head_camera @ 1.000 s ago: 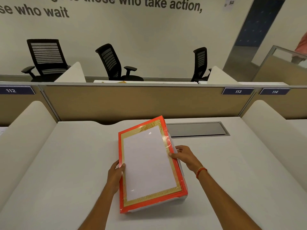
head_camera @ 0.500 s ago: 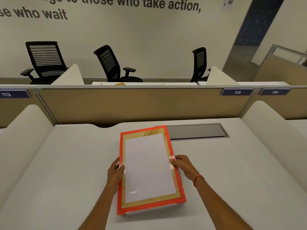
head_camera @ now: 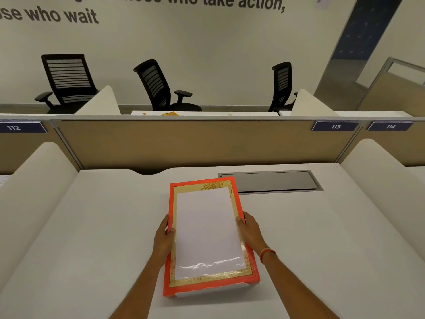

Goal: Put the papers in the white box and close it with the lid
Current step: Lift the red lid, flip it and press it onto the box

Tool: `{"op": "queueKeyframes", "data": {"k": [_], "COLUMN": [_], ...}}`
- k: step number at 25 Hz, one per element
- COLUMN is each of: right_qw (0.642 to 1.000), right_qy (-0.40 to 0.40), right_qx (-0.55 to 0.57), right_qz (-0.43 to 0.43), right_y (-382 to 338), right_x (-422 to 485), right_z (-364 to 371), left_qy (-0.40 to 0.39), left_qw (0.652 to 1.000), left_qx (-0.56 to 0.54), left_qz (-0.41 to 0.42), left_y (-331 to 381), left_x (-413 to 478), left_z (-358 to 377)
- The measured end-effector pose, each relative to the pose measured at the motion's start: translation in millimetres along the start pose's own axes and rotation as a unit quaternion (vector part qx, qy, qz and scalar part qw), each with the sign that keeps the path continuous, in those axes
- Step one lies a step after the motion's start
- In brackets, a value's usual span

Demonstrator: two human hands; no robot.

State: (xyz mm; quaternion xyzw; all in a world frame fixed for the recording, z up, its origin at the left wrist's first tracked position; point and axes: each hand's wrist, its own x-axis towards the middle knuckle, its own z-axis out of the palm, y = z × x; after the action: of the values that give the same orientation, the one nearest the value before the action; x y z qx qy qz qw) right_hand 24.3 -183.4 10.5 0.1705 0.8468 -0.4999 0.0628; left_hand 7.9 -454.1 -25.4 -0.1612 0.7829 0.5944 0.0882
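Note:
An orange lid [head_camera: 208, 233] with a gold border and a clear window lies on top of the white box [head_camera: 211, 291], of which only a strip shows under the lid's near edge. White paper shows through the window. My left hand [head_camera: 163, 239] grips the lid's left edge, thumb on top. My right hand [head_camera: 250, 229] grips the right edge the same way. The lid sits nearly level on the box, in the middle of the white desk [head_camera: 92, 226].
A grey cable hatch [head_camera: 270, 180] is set into the desk just behind and right of the box. White side dividers [head_camera: 34, 180] flank the desk, and a tan partition [head_camera: 184, 141] closes the back. Black office chairs [head_camera: 161, 86] stand beyond.
The lid was tilted and skewed over the box; both hands have turned it straight and lowered it flat onto the box.

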Motion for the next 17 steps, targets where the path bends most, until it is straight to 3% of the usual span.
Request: {"op": "queueKeyframes", "data": {"k": [11, 14, 17], "right_qw": [0.996, 0.982, 0.943], "right_qy": [0.003, -0.007, -0.01], "right_qx": [-0.082, -0.168, -0.305], "right_qz": [-0.028, -0.086, -0.131], "right_y": [16, 19, 20], "right_x": [0, 4, 14], "right_z": [11, 10, 9], "left_qy": [-0.008, -0.022, -0.033], "left_qw": [0.997, 0.991, 0.975], "left_qx": [0.067, 0.118, 0.201], "left_qz": [0.043, 0.065, 0.086], "left_y": [-9, -7, -6], "left_x": [5, 8, 14], "left_z": [5, 5, 4]}}
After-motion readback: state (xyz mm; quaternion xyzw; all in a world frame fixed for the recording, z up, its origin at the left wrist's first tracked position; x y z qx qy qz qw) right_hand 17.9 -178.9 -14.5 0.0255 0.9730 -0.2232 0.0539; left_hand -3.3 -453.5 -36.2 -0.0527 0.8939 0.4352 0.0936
